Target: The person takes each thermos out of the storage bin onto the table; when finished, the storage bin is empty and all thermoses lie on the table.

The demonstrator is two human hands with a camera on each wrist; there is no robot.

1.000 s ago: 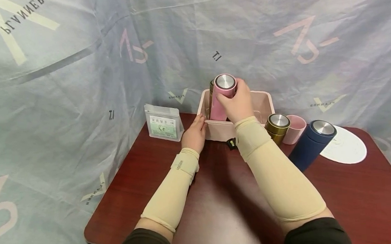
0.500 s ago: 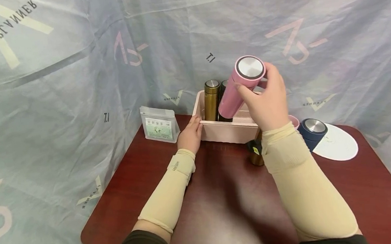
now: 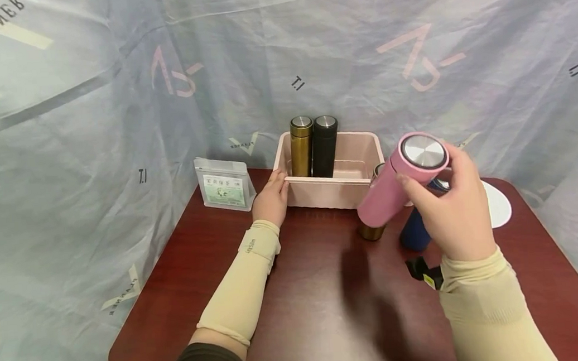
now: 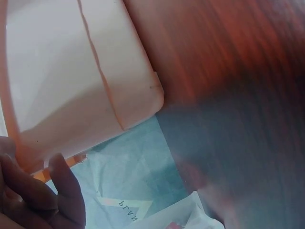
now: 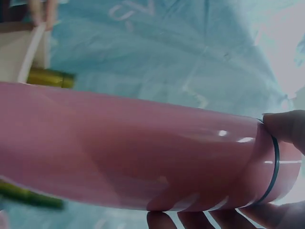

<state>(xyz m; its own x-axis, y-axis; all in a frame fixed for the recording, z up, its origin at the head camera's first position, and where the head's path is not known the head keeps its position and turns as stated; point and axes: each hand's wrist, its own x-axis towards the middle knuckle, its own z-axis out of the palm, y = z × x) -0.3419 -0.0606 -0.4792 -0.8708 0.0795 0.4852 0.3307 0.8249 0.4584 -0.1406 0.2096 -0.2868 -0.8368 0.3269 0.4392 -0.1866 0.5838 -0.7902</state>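
Observation:
My right hand (image 3: 454,208) grips a pink vacuum flask (image 3: 385,193) around its upper part, just below the steel-topped lid. The flask is tilted, lid toward the hand, and hangs above the table to the right of a pale pink storage bin (image 3: 327,193). Seen from the right wrist, the flask's body (image 5: 143,152) fills the view, with the thumb on one side and several fingers on the other. My left hand (image 3: 270,198) holds the bin's front left corner, fingers at the rim. A gold flask (image 3: 302,149) and a black flask (image 3: 325,147) stand inside the bin's left half.
Behind the held flask, another gold flask (image 3: 372,233) and a blue flask (image 3: 414,233) stand partly hidden. A white round board (image 3: 498,206) lies at the right. A tea pouch (image 3: 223,185) stands left of the bin. A hanging sheet (image 3: 241,66) encloses the table's back and left.
My right hand has lifted the pink flask out of the bin and carried it right and toward me, uncovering the black flask. My left hand keeps its place at the bin's corner.

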